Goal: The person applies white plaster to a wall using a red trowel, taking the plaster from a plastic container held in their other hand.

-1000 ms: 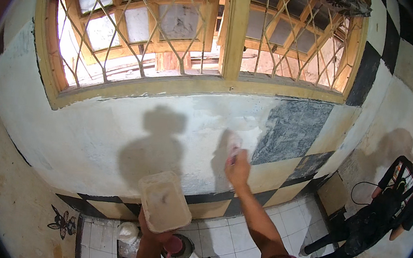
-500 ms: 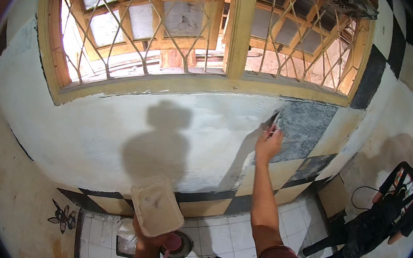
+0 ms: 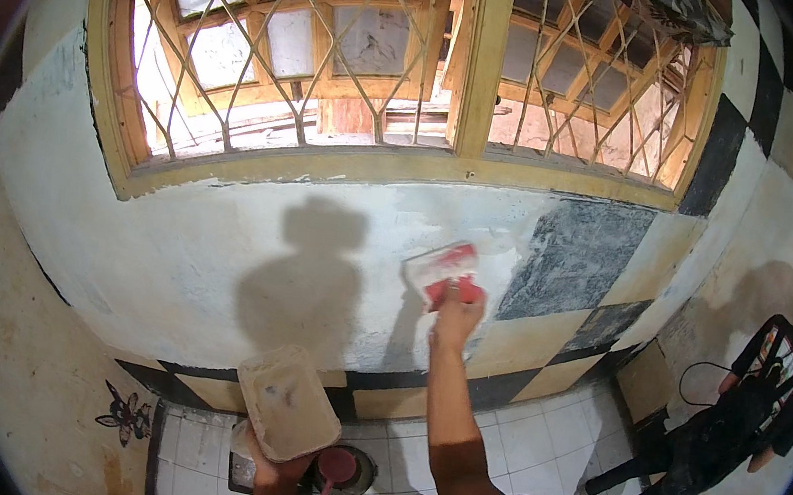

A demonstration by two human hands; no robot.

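Smeared red scraper [image 3: 444, 269], open pale tub [image 3: 288, 407] lower-left

So this person's right hand [image 3: 458, 315] is gripping a wide red spreader smeared with whitish paste [image 3: 442, 266], right up at the white-coated wall [image 3: 194, 266]; can't tell if it's touching. Left hand [image 3: 275, 463] is holding up a shallow, rectangular, off-white tub [image 3: 310, 449] with beige stuff inside. A rough dark grey rectangular patch [image 3: 575, 255] is just right of the spreader, and there's a yellow wooden window frame [image 3: 477, 83] above. Down on the white tile floor [image 3: 534, 452] there's a pink dipper [image 3: 335, 464] at a round dark container [image 3: 362, 476]. Someone in dark clothes [image 3: 707, 444] is off to the right.
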